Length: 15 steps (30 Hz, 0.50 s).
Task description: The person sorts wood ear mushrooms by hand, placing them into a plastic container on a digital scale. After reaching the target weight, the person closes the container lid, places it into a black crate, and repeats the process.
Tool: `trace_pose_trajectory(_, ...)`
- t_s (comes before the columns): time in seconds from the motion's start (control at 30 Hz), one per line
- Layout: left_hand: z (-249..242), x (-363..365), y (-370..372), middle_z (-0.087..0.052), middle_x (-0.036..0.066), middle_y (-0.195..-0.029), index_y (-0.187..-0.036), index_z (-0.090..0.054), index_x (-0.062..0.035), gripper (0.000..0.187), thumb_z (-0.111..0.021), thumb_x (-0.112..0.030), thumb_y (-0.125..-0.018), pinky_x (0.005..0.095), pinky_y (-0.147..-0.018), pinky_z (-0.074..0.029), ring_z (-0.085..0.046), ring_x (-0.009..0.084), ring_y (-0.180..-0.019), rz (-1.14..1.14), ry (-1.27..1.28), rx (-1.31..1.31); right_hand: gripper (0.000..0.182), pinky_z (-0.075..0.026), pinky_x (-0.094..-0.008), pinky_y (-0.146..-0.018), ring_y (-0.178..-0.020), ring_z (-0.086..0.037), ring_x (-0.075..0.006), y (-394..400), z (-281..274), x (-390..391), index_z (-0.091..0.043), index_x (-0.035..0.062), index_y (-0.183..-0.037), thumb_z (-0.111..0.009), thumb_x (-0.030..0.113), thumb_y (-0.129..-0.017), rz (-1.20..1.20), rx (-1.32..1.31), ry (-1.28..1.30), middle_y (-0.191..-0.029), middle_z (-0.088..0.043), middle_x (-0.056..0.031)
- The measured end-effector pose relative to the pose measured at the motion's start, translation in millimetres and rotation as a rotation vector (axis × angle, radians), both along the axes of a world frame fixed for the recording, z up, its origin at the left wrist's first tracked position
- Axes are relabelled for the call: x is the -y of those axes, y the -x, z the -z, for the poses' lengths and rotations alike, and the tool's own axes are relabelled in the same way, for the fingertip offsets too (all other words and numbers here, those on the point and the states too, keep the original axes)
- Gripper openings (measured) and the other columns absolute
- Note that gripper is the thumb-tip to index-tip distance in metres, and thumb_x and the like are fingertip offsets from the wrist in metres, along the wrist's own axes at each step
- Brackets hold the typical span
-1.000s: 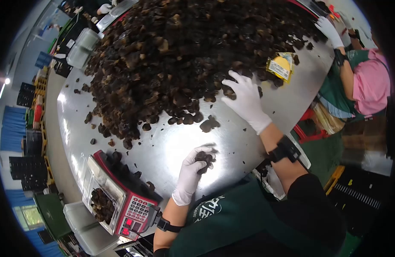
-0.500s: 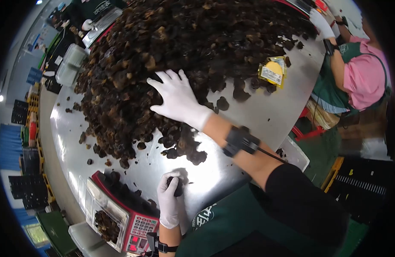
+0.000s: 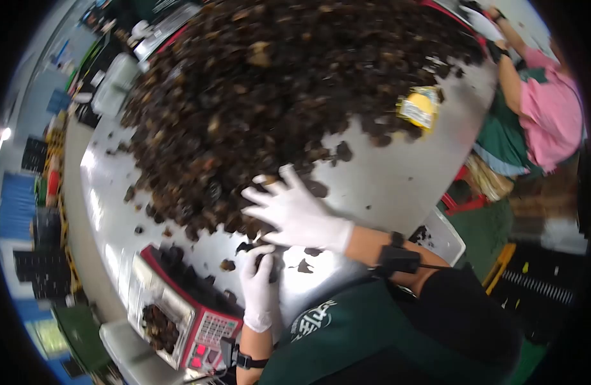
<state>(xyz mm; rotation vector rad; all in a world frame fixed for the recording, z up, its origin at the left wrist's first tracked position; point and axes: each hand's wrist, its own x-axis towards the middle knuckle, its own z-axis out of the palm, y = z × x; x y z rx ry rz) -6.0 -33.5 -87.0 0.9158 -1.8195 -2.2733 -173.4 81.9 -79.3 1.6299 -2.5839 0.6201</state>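
A large heap of dark brown, wet-looking pieces, like wood ear mushrooms, covers much of the metal table. My right hand, in a white glove, lies spread over the heap's near edge. Its fingers are apart and point left, with dark pieces beneath and around them. Nearer to me, my left hand, also gloved, curls its fingers around a dark mushroom piece. The piece is partly hidden by the fingers. A few loose bits lie on the table beside both hands.
At lower left stands a red scale bearing a clear tray with dark pieces. A yellow packet lies at the heap's right edge. Another person in pink works at upper right. Clear containers stand at upper left.
My right hand has drawn back toward me, from the middle of the heap to its near edge, close to my left hand. Pieces have shifted nearer. The left hand keeps its grip.
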Motion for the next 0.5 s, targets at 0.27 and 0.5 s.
trace_pose_trajectory(0.27,2.7,-2.5,-30.3,-0.065,0.004,-0.1,-0.116,-0.061,-0.0008,0.018,-0.053,0.0,-0.1,0.0176,-0.061,-0.042,-0.054,0.0057,-0.075,-0.01,0.001,0.004,0.06,-0.049,-0.0405,-0.089,-0.107,-0.059,-0.0304,32.4,-11.5,-9.3,-0.063,0.0164,-0.133,-0.078,0.026,-0.075,0.203,0.2,0.204,-0.151,-0.047,-0.0097)
trace_pose_trajectory(0.5,-2.8,1.8,-45.1,-0.067,0.006,-0.106,-0.116,-0.062,-0.0002,0.018,-0.054,0.001,-0.099,0.0199,-0.068,-0.048,-0.059,0.0079,-0.08,-0.092,-0.026,0.026,0.067,-0.038,-0.0627,-0.106,-0.13,-0.047,-0.0311,18.9,4.4,95.8,-0.06,0.0178,-0.135,-0.074,0.047,-0.076,-0.009,0.129,-0.04,-0.146,-0.051,-0.0111)
